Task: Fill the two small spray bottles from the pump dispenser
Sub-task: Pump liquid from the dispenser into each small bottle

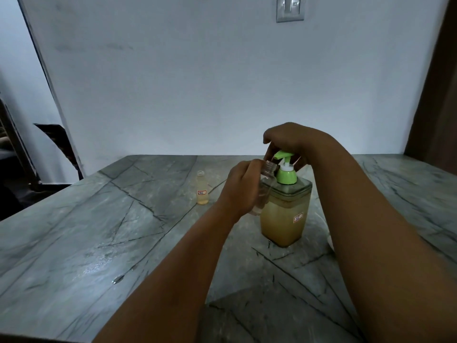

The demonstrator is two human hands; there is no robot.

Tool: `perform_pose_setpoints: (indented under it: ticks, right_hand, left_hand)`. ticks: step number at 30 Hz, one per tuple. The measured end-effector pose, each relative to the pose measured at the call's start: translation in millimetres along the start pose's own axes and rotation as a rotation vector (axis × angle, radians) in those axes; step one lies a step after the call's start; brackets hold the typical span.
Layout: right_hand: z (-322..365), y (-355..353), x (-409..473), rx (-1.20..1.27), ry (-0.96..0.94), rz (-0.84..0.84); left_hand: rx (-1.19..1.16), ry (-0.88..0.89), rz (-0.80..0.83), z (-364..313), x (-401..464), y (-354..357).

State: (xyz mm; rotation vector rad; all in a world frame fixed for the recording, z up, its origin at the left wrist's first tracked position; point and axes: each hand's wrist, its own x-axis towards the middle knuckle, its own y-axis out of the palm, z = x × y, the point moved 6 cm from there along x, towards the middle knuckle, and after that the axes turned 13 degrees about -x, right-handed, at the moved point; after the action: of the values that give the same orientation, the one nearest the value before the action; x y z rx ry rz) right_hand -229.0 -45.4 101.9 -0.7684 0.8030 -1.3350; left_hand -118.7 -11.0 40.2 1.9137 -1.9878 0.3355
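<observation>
The pump dispenser (285, 214) is a square clear bottle of yellowish liquid with a green pump head, standing on the grey marble table (99, 231). My right hand (289, 142) sits over the pump head, fingers curled around its top. My left hand (243, 186) holds a small clear bottle (265, 177), uncapped and tilted, its open mouth just under the green nozzle. It looks nearly empty. A second small bottle (202, 188) stands uncapped to the left, apart from both hands, with yellowish liquid in it and a small label.
A white wall rises behind the table's far edge, with a light switch (289, 8) high up. A dark chair (57, 149) stands at the left beyond the table. A brown door frame (435, 95) runs along the right.
</observation>
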Motion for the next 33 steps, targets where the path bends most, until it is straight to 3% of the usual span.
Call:
perform_pose_setpoints:
  ticks: [14,20,33]
  right_hand:
    - [6,15,-4,-0.145,-0.060,0.017]
    - [2,3,-7,0.060,-0.042,0.007]
    - [2,13,-8,-0.148,0.000,0.035]
  left_hand:
    - [0.004,-0.001,0.013,2,2,0]
    - [-0.019,-0.025,0.021,1,0,2]
    - [0.004,-0.019,0.002,2,0,0]
